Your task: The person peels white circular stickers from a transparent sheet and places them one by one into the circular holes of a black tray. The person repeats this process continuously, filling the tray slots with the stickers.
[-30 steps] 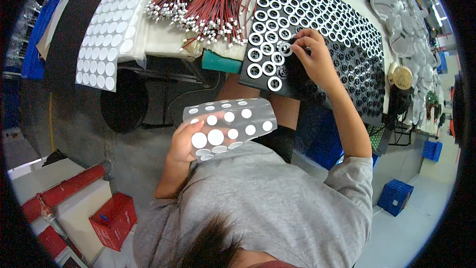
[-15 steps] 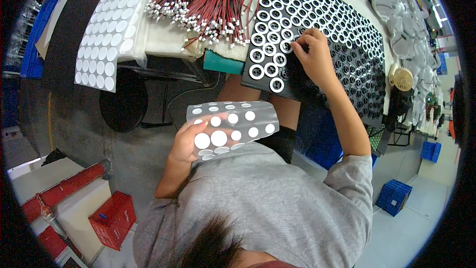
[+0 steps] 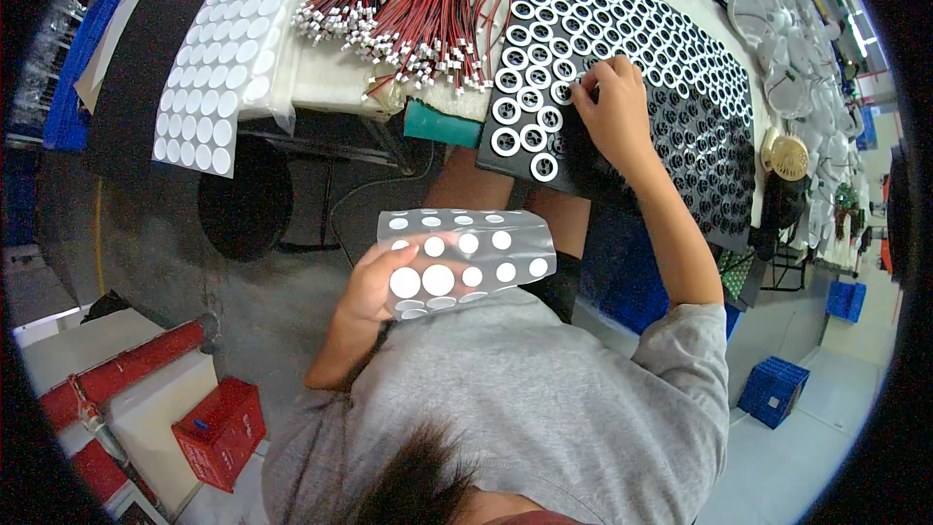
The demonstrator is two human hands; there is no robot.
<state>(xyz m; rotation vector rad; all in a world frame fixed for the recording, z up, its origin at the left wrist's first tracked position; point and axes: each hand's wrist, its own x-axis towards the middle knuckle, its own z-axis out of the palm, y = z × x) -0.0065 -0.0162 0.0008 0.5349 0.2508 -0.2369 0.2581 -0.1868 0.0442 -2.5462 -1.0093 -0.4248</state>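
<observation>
In my left hand [image 3: 371,282] is a curved clear sheet [image 3: 532,235] with white round stickers, gripped between thumb and fingers at its left end. It hangs in front of my grey shirt. My right hand [image 3: 619,115] is over a black board [image 3: 498,163], thumb and fingers pinched together low among the round black parts [image 3: 680,143]. What the fingertips hold, if anything, is too small to make out. White rings [image 3: 533,168] top the parts on the left and far side of the board; those right of and nearer than my hand are plain black.
Bundles of red and black wires [image 3: 437,15] with white connectors lie on the table, left of the board. A sheet of white round stickers [image 3: 194,126] hangs over the table's left edge. White lamp-like shells [image 3: 787,87] fill the right side. A red crate [image 3: 222,433] is at lower left.
My left hand and the clear sheet have shifted slightly right and down. My right hand remains at nearly the same spot over the board, fingers still pinched.
</observation>
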